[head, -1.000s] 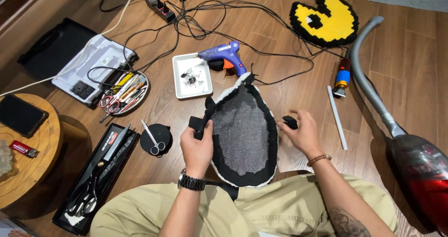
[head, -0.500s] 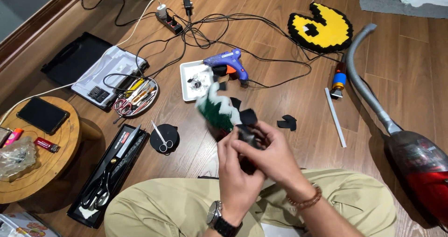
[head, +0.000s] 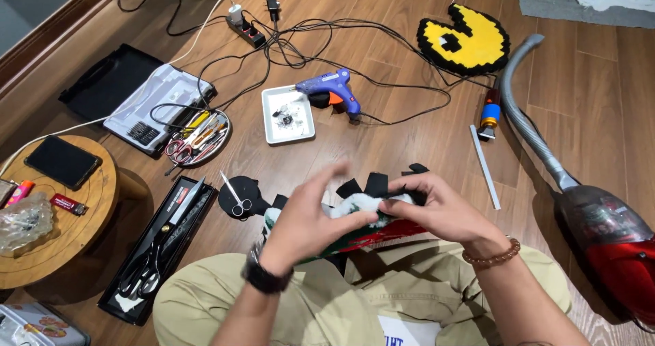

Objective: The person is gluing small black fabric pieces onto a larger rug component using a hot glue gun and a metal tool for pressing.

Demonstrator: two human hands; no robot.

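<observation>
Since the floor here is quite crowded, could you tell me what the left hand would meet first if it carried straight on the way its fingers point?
The left hand points up and right, away from the body. Beyond the tufted piece it holds, the first thing in line is probably the blue glue gun, though depth is hard to judge and the blur hides its exact heading.

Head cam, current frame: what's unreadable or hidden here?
- Tufted white, green and red piece: mostly covered by the left hand and right hand; shape unclear.
- Left hand fingers: motion-blurred.
- Red vacuum cleaner: cut by the right edge.
- White tray: contents too small.
</observation>
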